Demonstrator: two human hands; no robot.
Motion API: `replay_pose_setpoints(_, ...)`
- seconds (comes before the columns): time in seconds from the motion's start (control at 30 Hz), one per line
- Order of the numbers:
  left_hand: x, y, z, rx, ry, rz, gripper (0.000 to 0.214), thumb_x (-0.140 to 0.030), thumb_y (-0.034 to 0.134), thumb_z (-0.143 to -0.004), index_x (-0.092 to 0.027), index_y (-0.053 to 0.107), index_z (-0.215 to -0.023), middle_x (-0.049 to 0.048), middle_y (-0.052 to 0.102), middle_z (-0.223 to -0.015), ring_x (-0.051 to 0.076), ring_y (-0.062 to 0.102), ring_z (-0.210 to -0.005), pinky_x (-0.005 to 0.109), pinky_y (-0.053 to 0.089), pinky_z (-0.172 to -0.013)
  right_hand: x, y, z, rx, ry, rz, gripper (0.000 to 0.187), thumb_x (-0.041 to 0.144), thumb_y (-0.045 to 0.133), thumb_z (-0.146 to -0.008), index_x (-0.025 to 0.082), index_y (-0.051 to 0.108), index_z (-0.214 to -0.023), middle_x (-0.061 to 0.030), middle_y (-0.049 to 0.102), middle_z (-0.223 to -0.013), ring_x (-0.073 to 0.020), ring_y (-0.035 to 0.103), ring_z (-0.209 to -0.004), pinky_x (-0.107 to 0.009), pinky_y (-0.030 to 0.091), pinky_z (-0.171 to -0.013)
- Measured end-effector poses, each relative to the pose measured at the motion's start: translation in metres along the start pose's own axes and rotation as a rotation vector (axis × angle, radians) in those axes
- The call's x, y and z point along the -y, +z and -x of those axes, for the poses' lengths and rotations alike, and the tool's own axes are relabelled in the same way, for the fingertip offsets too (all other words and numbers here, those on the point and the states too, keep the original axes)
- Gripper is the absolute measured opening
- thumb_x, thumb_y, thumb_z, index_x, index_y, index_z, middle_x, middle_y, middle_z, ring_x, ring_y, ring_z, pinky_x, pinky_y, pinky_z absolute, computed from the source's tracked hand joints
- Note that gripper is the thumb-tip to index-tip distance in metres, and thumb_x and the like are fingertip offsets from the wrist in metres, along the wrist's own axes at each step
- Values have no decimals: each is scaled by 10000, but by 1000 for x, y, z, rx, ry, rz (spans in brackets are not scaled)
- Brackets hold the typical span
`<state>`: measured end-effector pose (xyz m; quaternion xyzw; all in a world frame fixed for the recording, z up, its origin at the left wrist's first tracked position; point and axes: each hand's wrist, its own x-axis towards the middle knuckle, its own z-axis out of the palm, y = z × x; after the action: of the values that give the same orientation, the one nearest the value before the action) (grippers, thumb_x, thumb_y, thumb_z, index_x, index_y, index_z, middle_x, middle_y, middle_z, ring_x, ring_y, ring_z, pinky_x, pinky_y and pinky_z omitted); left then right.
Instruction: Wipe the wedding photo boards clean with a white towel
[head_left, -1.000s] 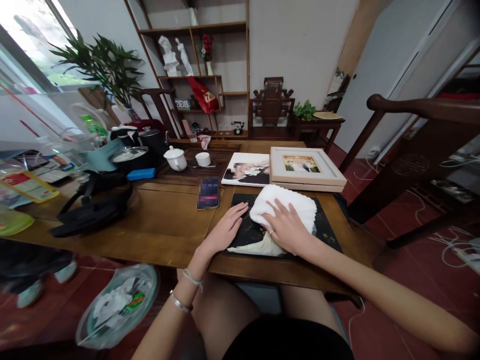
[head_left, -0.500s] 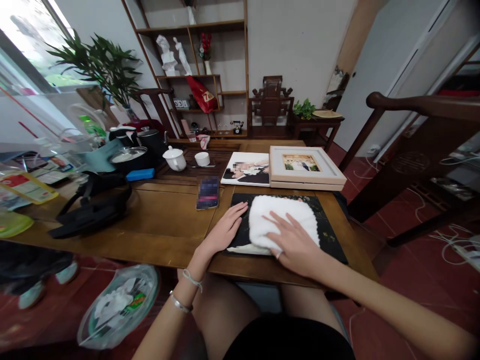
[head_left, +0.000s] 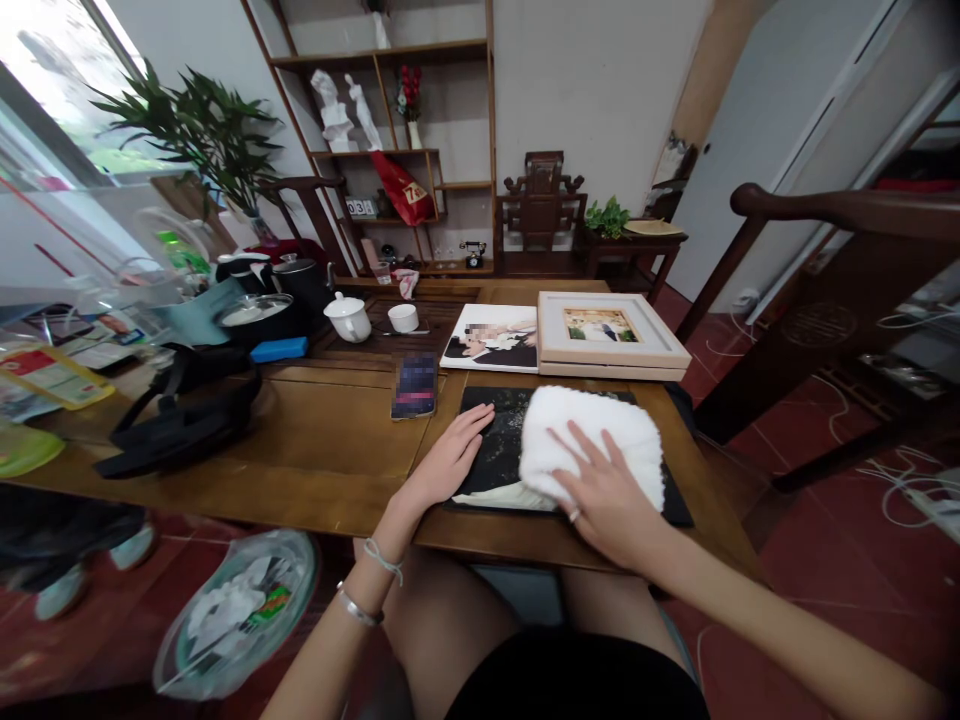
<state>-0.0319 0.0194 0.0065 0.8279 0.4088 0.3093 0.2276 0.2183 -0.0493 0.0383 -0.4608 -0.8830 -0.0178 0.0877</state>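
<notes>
A dark photo panel (head_left: 504,440) lies flat near the table's front edge, with a pale, fabric-like shape printed along its lower side. Over its right half is a fluffy white cloth (head_left: 634,440), which hides much of the picture. My right hand (head_left: 600,490) lies flat on this cloth, fingers spread, pressing from above without gripping. On the panel's left edge rests my left hand (head_left: 454,455), palm down and fingers stretched out. A phone (head_left: 415,386) with a lit screen lies beyond my left hand.
Behind the panel are another photo print (head_left: 491,340) and stacked picture frames (head_left: 615,355). Left along the table (head_left: 322,430) stand a white lidded cup (head_left: 347,318), a blue block (head_left: 279,349) and a black strapped item (head_left: 180,410). A lined trash bin (head_left: 240,610) stands below.
My right hand has slid the white cloth to the right across the panel, uncovering more of its dark middle. My left hand has stayed in place.
</notes>
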Motion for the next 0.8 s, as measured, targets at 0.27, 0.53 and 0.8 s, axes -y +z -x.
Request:
replay_pose_setpoints(0.27,0,-1,0,1,6,13,413,-309,314,-974,-245,448,-1360,47,404,-1469,196,333,-1374,455,236,-1168,-4,-2,-5,28,-84,-83,327,185,476,-851,223,611,-1147,-80,302,-1510,-306,143,-1411,-591,149,-1094)
replay_pose_setpoints(0.53,1,0,0,1,17,-5,418,-302,307,-978,-235,433,-1371,53,391,-1477,194,321,-1380,462,233,-1169,-65,4,1,-60,188,139,368,172,442,-869,165,585,-1208,-173,430,-1420,-368,225,-1377,-608,243,-1037)
replay_pose_setpoints(0.8,2,1,0,-8,26,0,415,-297,308,-977,-238,443,-1364,55,411,-1463,194,334,-1372,461,250,-1163,35,-4,12,85,-159,-98,264,263,585,-807,241,650,-1063,-89,215,-1541,-386,86,-1403,-663,108,-1066)
